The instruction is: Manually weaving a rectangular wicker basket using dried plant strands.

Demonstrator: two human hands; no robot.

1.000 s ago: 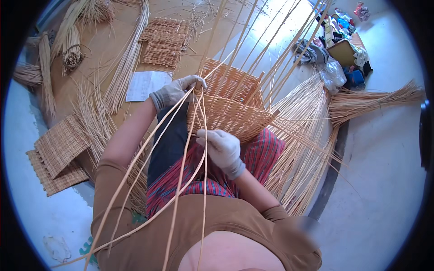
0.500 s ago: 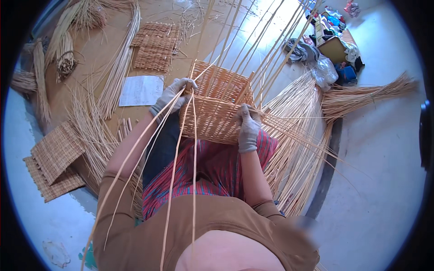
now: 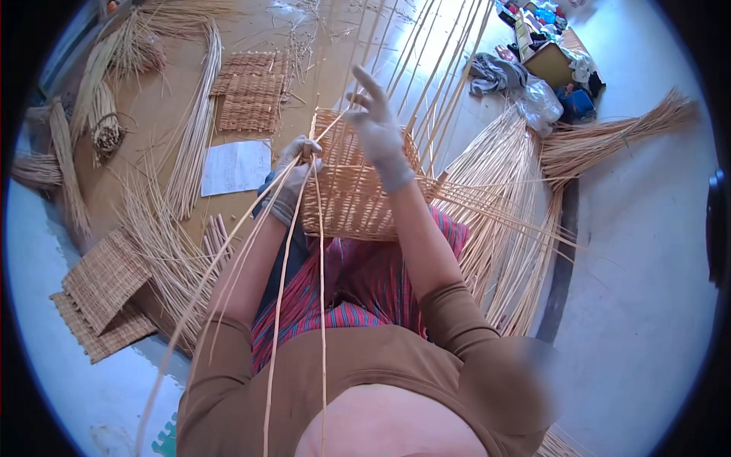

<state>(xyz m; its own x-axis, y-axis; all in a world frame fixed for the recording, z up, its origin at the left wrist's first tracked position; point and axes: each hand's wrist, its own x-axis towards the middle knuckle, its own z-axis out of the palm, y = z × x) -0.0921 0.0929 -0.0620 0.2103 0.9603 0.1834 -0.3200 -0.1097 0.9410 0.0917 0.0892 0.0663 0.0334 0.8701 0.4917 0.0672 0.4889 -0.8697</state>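
Observation:
A half-woven rattan basket [image 3: 346, 206] sits on my lap over red striped cloth [image 3: 358, 282], with tall stakes rising from it and loose strands trailing toward me. My left hand [image 3: 291, 177], in a pale glove, is closed on strands at the basket's left corner, several of them hanging down across my forearm. My gloved right hand [image 3: 375, 129] is raised over the basket among the upright stakes, fingers spread, with nothing visible in them and slightly blurred.
Reed bundles [image 3: 190, 167] and woven panels [image 3: 247, 84] lie on the board at left, beside a paper sheet [image 3: 234, 167]. Two more panels [image 3: 106, 278] are at lower left. Long reeds [image 3: 487, 213] spread to my right. A box with cloths and bags [image 3: 548, 49] is at upper right.
My right hand has moved from below the basket to its right side, then up over it, opening its fingers. My left hand stays at the left corner.

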